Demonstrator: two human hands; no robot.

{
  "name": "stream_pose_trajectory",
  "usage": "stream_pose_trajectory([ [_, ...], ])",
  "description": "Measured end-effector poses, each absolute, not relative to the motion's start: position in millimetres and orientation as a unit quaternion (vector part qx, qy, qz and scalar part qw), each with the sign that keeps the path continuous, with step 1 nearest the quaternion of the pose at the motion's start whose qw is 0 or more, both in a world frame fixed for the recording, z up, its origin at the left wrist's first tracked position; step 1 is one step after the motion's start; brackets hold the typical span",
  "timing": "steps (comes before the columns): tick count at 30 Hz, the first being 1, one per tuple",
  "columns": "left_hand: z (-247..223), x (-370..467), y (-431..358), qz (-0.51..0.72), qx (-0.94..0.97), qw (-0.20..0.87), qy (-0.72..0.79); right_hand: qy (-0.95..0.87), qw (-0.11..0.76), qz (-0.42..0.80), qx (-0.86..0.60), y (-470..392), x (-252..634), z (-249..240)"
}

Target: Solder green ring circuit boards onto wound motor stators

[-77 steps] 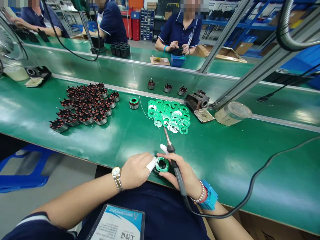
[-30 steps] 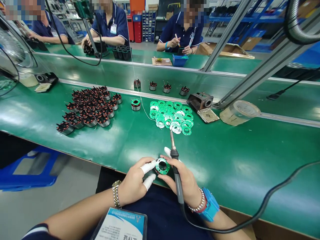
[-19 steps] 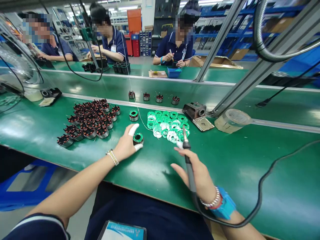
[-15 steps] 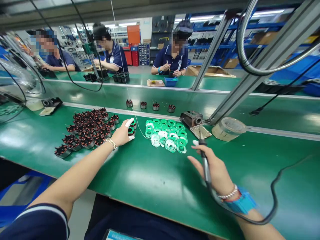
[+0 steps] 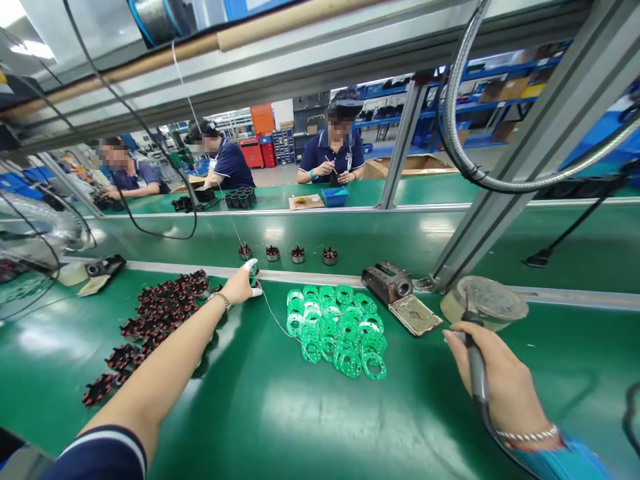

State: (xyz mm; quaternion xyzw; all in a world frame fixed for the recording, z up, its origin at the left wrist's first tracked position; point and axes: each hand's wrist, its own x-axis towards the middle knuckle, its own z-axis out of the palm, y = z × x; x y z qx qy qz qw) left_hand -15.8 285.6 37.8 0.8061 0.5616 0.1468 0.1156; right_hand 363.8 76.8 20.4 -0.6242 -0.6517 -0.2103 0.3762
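Note:
My left hand, with white finger covers, grips a small motor part with a green ring on it, near the metal rail. Left of it lies a heap of black and copper motor parts. My right hand holds a soldering iron by its grey handle, its tip over a round translucent tub. Between my hands green ring boards lie spread out. Behind them stand a dark metal iron holder and a tray with a worn pad.
Several motor parts stand in a row beyond the rail. A thin wire hangs down beside my left hand. A slanted metal post and a braided hose are at the right. Across the bench, people work.
My right hand has carried the soldering iron right, from beside the worn pad to the tub. My left hand has moved away towards the rail, still gripping. The view has tilted up.

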Motion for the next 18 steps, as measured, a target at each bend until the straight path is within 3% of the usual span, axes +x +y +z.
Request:
stream_pose_trajectory([
  [8,58,30,334,0.174,0.857,0.139,0.465,-0.661,0.394,-0.202,-0.605,73,358,28],
  [18,45,187,360,0.152,0.924,0.158,0.314,-0.668,0.371,-0.213,-0.609,73,363,31],
])
